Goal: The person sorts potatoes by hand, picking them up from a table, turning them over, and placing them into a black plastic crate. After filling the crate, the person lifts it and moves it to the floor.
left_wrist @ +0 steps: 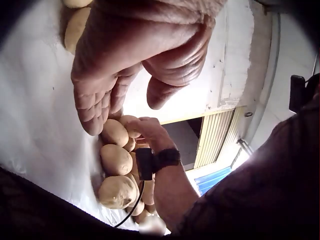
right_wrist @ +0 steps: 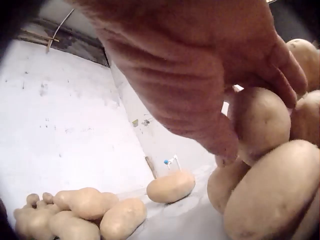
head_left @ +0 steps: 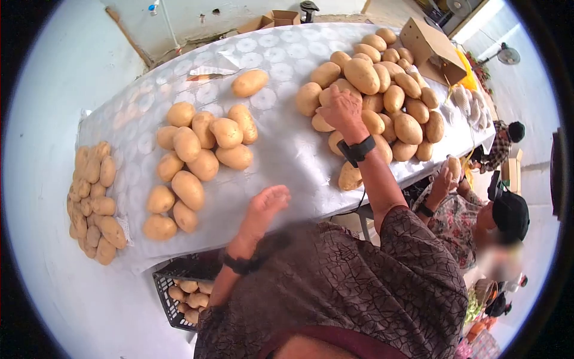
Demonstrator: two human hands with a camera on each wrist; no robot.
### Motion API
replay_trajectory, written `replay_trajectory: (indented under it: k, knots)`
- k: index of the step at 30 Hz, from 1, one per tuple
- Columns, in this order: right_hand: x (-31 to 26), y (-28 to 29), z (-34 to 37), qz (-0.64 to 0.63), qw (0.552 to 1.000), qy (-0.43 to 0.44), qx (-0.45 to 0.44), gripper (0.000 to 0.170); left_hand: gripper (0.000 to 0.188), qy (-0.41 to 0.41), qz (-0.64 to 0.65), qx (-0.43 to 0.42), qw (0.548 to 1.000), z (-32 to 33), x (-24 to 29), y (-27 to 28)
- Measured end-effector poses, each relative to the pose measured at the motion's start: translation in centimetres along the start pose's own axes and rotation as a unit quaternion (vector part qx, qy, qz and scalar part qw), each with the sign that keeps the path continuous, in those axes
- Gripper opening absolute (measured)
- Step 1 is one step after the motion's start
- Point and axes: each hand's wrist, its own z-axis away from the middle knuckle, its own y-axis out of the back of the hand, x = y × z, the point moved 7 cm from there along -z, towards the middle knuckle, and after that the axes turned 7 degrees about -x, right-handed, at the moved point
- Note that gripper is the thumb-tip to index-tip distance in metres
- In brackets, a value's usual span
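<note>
My right hand [head_left: 344,112] reaches into the large potato pile [head_left: 408,128] on the right of the table. In the right wrist view, its thumb and fingers grip a round potato [right_wrist: 262,122] from both sides. That potato sits among others, just behind a big oval potato [right_wrist: 275,195]. My left hand [head_left: 265,208] is held over the table's near edge with nothing in it, its fingers fairly straight. Closest to it lies the middle group of potatoes [head_left: 187,190]. The left wrist view also shows the left hand [left_wrist: 135,55] with extended fingers, and the pile beyond.
A single potato [head_left: 250,83] lies toward the back. Small potatoes [head_left: 89,197] are heaped at the far left. A black crate [head_left: 179,299] with potatoes stands below the table. A cardboard box [head_left: 431,51] is beyond the pile. Another person [head_left: 457,221] at right holds a potato.
</note>
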Motion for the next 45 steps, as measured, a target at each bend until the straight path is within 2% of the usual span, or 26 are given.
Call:
replay_trajectory:
  k: [2, 4, 7, 8, 10, 11, 13, 16, 20, 22, 26, 28, 29, 30, 31, 32, 33, 34, 35, 36, 37, 38, 39, 40, 44, 45]
  knots:
    - [-0.8, 1.3, -0.4, 0.035, 0.999, -0.032, 0.021, 0.054, 0.03, -0.003, -0.022, 0.006, 1.0, 0.5, -0.3, 0.5]
    - [-2.2, 1.3, -1.7, 0.029, 0.999, 0.0, 0.029, 0.057, 0.03, -0.004, -0.045, 0.012, 0.999, 1.1, -0.2, 0.7]
    - [-7.6, 0.4, -3.3, -0.005, 0.985, 0.165, 0.044, 0.068, 0.03, 0.01, -0.086, 0.029, 0.996, 2.1, 0.0, 1.2]
    - [-8.8, -0.7, -4.0, -0.007, 0.984, 0.169, 0.047, 0.068, 0.03, 0.003, -0.118, 0.033, 0.992, 2.4, -0.1, 1.4]
    - [-12.2, -2.4, -4.7, 0.002, 0.952, 0.279, 0.125, 0.061, 0.03, -0.007, -0.152, 0.041, 0.988, 3.2, -0.1, 1.8]
    - [-13.1, -3.3, -5.5, 0.001, 0.951, 0.282, 0.127, 0.061, 0.03, -0.01, -0.168, 0.052, 0.984, 3.6, -0.1, 2.1]
    - [-15.0, -6.4, -7.6, 0.037, 0.953, 0.299, 0.014, 0.068, 0.03, -0.013, -0.186, 0.065, 0.98, 4.5, -0.2, 2.6]
    - [-16.0, -9.2, -10.0, 0.056, 0.947, 0.317, 0.019, 0.063, 0.03, 0.03, -0.164, 0.102, 0.981, 5.8, -1.5, 3.7]
    - [-16.3, -10.0, -12.0, 0.085, 0.947, 0.302, 0.074, 0.059, 0.029, 0.058, -0.146, 0.119, 0.98, 7.2, -2.6, 4.6]
    - [-16.3, -10.5, -13.2, 0.075, 0.959, 0.273, 0.009, 0.056, 0.029, 0.062, -0.148, 0.124, 0.979, 7.7, -3.1, 4.7]
    - [-16.4, -10.3, -13.8, 0.062, 0.967, 0.248, -0.008, 0.047, 0.028, 0.067, -0.148, 0.133, 0.978, 8.0, -2.5, 4.1]
    - [-14.9, -11.0, -14.4, -0.061, 0.983, 0.148, -0.086, 0.045, 0.028, 0.07, -0.157, 0.122, 0.978, 7.9, -1.6, 3.8]
    - [-14.4, -10.7, -14.4, -0.061, 0.984, 0.146, -0.086, 0.045, 0.027, 0.076, -0.146, 0.123, 0.979, 7.7, -1.4, 3.9]
    - [-13.0, -11.2, -14.2, -0.184, 0.963, 0.104, -0.166, 0.047, 0.027, 0.083, -0.135, 0.124, 0.98, 7.6, -1.2, 3.9]
    - [-11.9, -11.9, -13.5, -0.303, 0.92, 0.058, -0.242, 0.05, 0.027, 0.085, -0.134, 0.121, 0.98, 7.3, -0.8, 3.8]
    - [-10.9, -11.7, -12.7, -0.302, 0.92, 0.055, -0.243, 0.05, 0.028, 0.057, -0.101, 0.119, 0.986, 7.0, 0.1, 3.8]
    - [-10.6, -10.9, -10.5, -0.5, 0.82, 0.029, -0.279, 0.051, 0.029, 0.028, -0.068, 0.117, 0.99, 6.7, 1.0, 3.7]
    - [-10.7, -10.0, -8.2, -0.673, 0.677, -0.001, -0.297, 0.053, 0.029, 0.031, -0.066, 0.113, 0.991, 6.2, 1.6, 3.8]
    - [-11.0, -7.7, -5.5, -0.752, 0.595, 0.019, -0.285, 0.051, 0.032, 0.0, -0.038, 0.118, 0.992, 5.6, 2.7, 3.9]
    - [-10.8, -7.2, -3.9, -0.751, 0.596, 0.013, -0.284, 0.051, 0.035, -0.03, -0.009, 0.123, 0.992, 5.0, 3.6, 3.9]
    - [-10.9, -6.8, -2.6, -0.794, 0.541, 0.011, -0.276, 0.048, 0.035, -0.025, -0.007, 0.12, 0.992, 4.3, 4.1, 3.8]
    - [-10.8, -6.5, -1.4, -0.834, 0.485, 0.011, -0.265, 0.045, 0.039, -0.055, 0.004, 0.108, 0.993, 3.6, 5.1, 3.6]
    - [-10.5, -6.5, -0.1, -0.84, 0.47, 0.019, -0.271, 0.043, 0.045, -0.085, 0.016, 0.096, 0.992, 2.9, 6.0, 3.3]
    - [-10.1, -6.4, 1.3, -0.841, 0.47, 0.014, -0.269, 0.043, 0.045, -0.08, 0.018, 0.094, 0.992, 2.2, 6.4, 3.1]
    - [-9.2, -4.3, 6.1, -0.818, 0.508, 0.057, -0.262, 0.045, 0.06, -0.127, 0.045, 0.045, 0.99, -0.7, 8.1, 0.7]
    - [-9.2, -3.8, 7.1, -0.795, 0.54, 0.078, -0.265, 0.047, 0.065, -0.155, 0.065, 0.031, 0.985, -1.2, 8.5, 0.1]
